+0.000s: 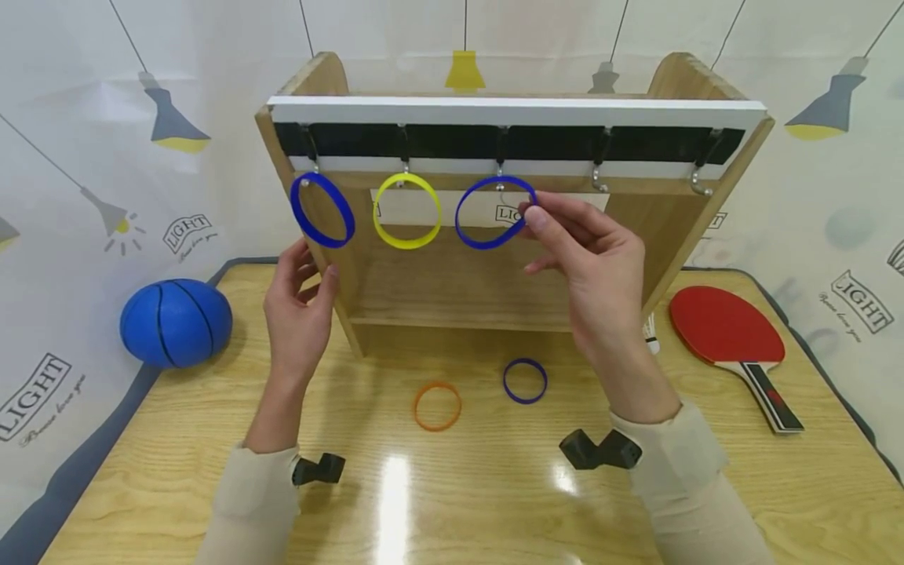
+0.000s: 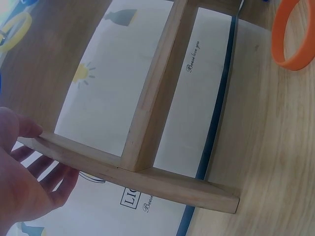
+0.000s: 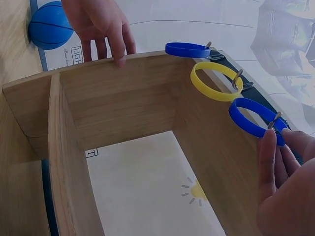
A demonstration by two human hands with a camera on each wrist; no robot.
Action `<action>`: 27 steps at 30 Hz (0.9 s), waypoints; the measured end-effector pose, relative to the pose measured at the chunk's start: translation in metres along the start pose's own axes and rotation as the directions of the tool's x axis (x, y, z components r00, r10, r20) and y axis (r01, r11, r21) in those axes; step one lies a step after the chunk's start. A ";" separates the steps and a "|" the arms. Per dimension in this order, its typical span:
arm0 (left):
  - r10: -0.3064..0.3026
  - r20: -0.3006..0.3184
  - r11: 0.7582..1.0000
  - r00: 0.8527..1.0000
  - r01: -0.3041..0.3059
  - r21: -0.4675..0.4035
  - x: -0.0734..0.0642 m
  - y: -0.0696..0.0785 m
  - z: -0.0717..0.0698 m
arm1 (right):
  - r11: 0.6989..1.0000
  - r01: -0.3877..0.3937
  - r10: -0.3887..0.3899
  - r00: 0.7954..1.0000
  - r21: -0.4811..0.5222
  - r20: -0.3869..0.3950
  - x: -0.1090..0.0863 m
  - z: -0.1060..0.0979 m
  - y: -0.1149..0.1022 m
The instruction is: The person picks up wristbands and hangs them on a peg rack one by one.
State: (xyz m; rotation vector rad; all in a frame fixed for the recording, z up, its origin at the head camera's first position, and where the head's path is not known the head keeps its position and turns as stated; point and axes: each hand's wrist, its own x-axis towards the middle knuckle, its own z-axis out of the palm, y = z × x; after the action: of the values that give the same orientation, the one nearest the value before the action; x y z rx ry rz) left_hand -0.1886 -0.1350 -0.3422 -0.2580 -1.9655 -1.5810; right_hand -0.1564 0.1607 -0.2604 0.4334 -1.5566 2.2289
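Observation:
A wooden rack (image 1: pixel 459 318) stands on the table with a row of metal hooks along its front top rail. My left hand (image 1: pixel 300 306) grips its left side panel, thumb inside and fingers outside in the left wrist view. Between thumb and fingertips, my right hand (image 1: pixel 600 275) pinches a blue wristband (image 1: pixel 486 245) by its right edge. That band loops around the middle hook (image 3: pixel 274 120) in the right wrist view. Another blue wristband (image 1: pixel 332 240) hangs on the leftmost hook, and a yellow wristband (image 1: pixel 406 245) on the second. Both hooks on the right are bare.
An orange wristband (image 1: pixel 415 408) and a dark blue one (image 1: pixel 525 401) lie on the table before the rack. To the left sits a blue ball (image 1: pixel 176 323). A red table tennis paddle (image 1: pixel 727 326) and a partly hidden shuttlecock (image 1: pixel 651 337) lie at right.

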 end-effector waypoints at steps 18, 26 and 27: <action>0.003 -0.004 1.000 1.000 -0.003 -0.004 0.002 -0.011 -0.001 | 0.998 -0.047 0.045 0.998 -0.047 -0.044 -0.008 -0.020 0.009; 0.005 -0.004 1.000 1.000 -0.005 -0.003 0.002 -0.011 -0.001 | 0.981 -0.114 0.115 0.993 -0.155 -0.002 -0.025 -0.040 0.014; 0.003 -0.005 1.000 1.000 -0.003 -0.002 0.002 -0.011 -0.001 | 0.974 -0.122 0.126 0.992 -0.189 0.008 -0.028 -0.042 0.014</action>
State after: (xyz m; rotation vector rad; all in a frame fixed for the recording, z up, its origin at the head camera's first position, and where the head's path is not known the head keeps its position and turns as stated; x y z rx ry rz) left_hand -0.1954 -0.1394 -0.3496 -0.2574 -1.9587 -1.5806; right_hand -0.1401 0.1920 -0.2988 0.3115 -1.8310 2.1458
